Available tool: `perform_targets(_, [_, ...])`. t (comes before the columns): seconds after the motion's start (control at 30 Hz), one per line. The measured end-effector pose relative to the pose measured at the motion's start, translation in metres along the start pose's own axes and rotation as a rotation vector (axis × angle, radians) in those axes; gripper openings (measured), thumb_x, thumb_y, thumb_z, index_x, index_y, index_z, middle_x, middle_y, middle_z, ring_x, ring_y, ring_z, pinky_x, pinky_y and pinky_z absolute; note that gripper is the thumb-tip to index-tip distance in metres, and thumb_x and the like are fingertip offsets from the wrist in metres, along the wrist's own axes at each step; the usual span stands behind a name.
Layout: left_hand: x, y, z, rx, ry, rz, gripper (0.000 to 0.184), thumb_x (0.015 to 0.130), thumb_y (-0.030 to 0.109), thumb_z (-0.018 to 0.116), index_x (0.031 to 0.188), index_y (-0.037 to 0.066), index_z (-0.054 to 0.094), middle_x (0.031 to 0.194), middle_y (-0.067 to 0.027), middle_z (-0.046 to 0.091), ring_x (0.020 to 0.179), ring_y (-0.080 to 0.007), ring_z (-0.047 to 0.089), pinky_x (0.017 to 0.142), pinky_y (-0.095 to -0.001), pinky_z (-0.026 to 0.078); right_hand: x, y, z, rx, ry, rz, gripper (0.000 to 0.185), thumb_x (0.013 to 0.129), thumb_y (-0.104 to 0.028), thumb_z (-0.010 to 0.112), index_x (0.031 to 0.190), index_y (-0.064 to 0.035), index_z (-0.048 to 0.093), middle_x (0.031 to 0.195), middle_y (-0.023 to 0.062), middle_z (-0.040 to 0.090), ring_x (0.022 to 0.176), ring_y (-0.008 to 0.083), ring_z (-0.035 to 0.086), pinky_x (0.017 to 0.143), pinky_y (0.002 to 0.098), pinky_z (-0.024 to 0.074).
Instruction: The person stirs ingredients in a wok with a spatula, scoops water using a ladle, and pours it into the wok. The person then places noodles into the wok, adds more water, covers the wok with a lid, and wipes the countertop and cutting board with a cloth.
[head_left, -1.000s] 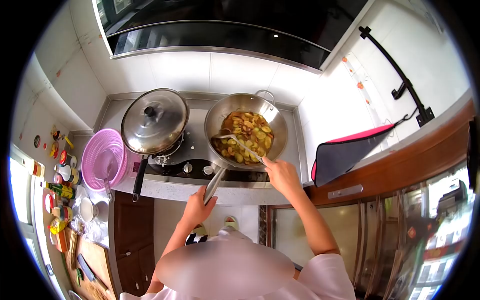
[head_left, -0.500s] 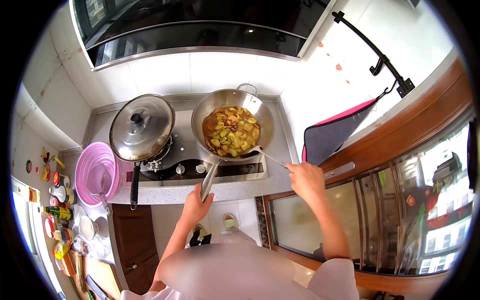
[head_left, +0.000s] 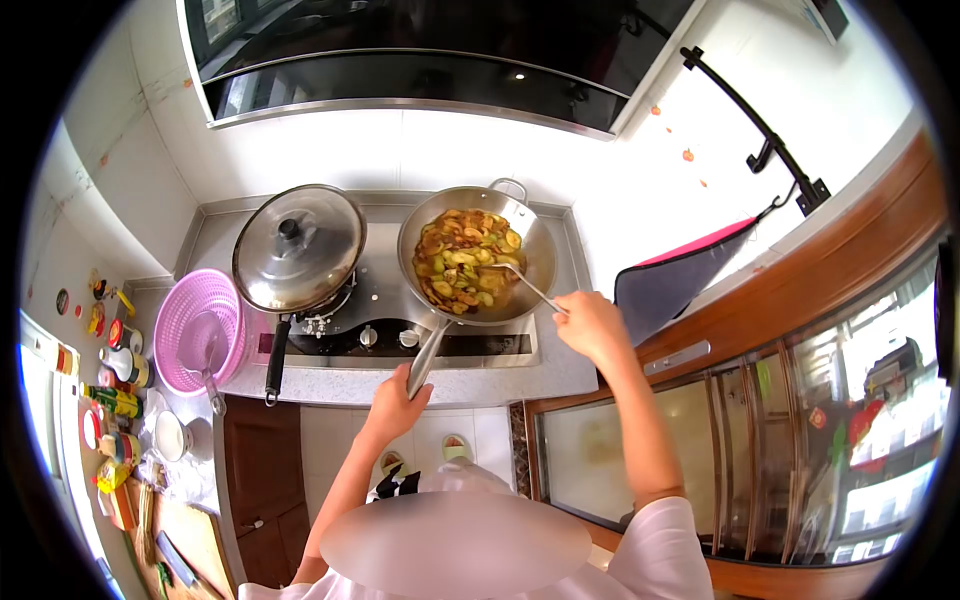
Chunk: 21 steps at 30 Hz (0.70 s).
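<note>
Left fingers (head_left: 402,388) wrap the wok handle (head_left: 428,358), right fingers (head_left: 573,306) the spatula (head_left: 538,289); stove lettering (head_left: 508,345) is too blurred.

Brightly lit, with daylight from the window (head_left: 42,400) at far left; bleached nearly white on the right-hand wall tiles (head_left: 770,75); glinting off lid (head_left: 310,250) and wok (head_left: 538,245); fisheye-bowed, black-cornered, smeared into an oval at bottom centre.
</note>
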<state>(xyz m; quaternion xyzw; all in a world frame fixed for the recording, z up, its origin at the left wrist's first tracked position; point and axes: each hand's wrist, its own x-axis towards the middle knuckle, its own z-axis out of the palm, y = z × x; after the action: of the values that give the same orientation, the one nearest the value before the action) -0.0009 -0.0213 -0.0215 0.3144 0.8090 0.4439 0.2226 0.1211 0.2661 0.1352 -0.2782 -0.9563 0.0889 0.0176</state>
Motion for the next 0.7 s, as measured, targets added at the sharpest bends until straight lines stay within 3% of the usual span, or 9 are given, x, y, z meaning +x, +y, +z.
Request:
perform_targets(0.07, [0.000, -0.001, 0.001, -0.009, 0.023, 0.017, 0.037, 0.090, 0.021, 0.071, 0.113, -0.003, 0.055, 0.085, -0.0271, 0.066, 0.083, -0.0479, 0.065, 0.072, -0.0490, 0.051, -0.014, -0.009, -0.035, 0.008, -0.061, 0.007, 0.013, 0.086, -0.014, 0.064, 0.087, -0.0048, 0.074, 0.081, 0.0205, 0.070, 0.082, 0.0395, 0.069, 0.076, 0.0492, 0.0544])
perform_targets(0.17, [0.000, 0.001, 0.003, -0.025, 0.034, 0.029, 0.037, 0.090, 0.021, 0.070, 0.114, -0.003, 0.055, 0.086, -0.0274, 0.067, 0.083, -0.0478, 0.065, 0.073, -0.0488, 0.051, -0.034, -0.032, -0.062, -0.059, -0.254, 0.034, 0.026, 0.090, -0.018, 0.066, 0.111, -0.0069, 0.075, 0.097, 0.0208, 0.072, 0.092, 0.0386, 0.069, 0.084, 0.0467, 0.0542])
perform_targets(0.23, [0.000, 0.000, 0.003, -0.032, 0.033, 0.021, 0.037, 0.090, 0.021, 0.070, 0.114, -0.003, 0.055, 0.087, -0.0272, 0.067, 0.083, -0.0473, 0.065, 0.073, -0.0484, 0.051, -0.044, -0.044, -0.055, -0.078, -0.318, -0.030, 0.027, 0.092, -0.020, 0.063, 0.112, -0.0066, 0.075, 0.097, 0.0219, 0.072, 0.092, 0.0389, 0.069, 0.085, 0.0475, 0.0544])
perform_targets(0.3, [0.000, 0.000, 0.003, -0.034, 0.027, 0.005, 0.037, 0.090, 0.021, 0.070, 0.114, -0.004, 0.055, 0.087, -0.0268, 0.067, 0.083, -0.0465, 0.065, 0.072, -0.0477, 0.051, -0.051, -0.055, -0.033, 0.010, -0.201, -0.095, 0.019, 0.088, -0.016, 0.065, 0.080, 0.0009, 0.071, 0.078, 0.0243, 0.069, 0.080, 0.0420, 0.069, 0.075, 0.0503, 0.0552])
perform_targets(0.4, [0.000, 0.002, 0.003, -0.037, 0.034, -0.013, 0.037, 0.090, 0.021, 0.071, 0.113, -0.004, 0.055, 0.085, -0.0257, 0.066, 0.081, -0.0450, 0.066, 0.072, -0.0466, 0.051, -0.040, -0.069, 0.009, 0.062, -0.203, -0.089, 0.011, 0.079, -0.008, 0.067, 0.077, 0.0017, 0.070, 0.079, 0.0251, 0.070, 0.080, 0.0415, 0.070, 0.071, 0.0492, 0.0568])
perform_targets(0.6, [0.000, 0.000, 0.003, -0.031, 0.012, -0.030, 0.036, 0.091, 0.021, 0.070, 0.113, -0.003, 0.055, 0.084, -0.0247, 0.066, 0.079, -0.0437, 0.066, 0.071, -0.0455, 0.051, -0.014, -0.084, 0.073, 0.058, -0.073, -0.024, 0.020, 0.081, -0.004, 0.063, 0.099, 0.0050, 0.066, 0.079, 0.0210, 0.070, 0.076, 0.0396, 0.071, 0.068, 0.0470, 0.0580])
perform_targets(0.7, [0.001, 0.001, 0.002, -0.021, 0.002, -0.044, 0.036, 0.090, 0.021, 0.070, 0.113, -0.003, 0.055, 0.084, -0.0247, 0.066, 0.079, -0.0436, 0.066, 0.071, -0.0455, 0.051, 0.001, -0.075, 0.102, 0.057, 0.019, 0.006, 0.021, 0.084, -0.004, 0.062, 0.102, 0.0038, 0.066, 0.078, 0.0207, 0.070, 0.076, 0.0389, 0.071, 0.067, 0.0468, 0.0579])
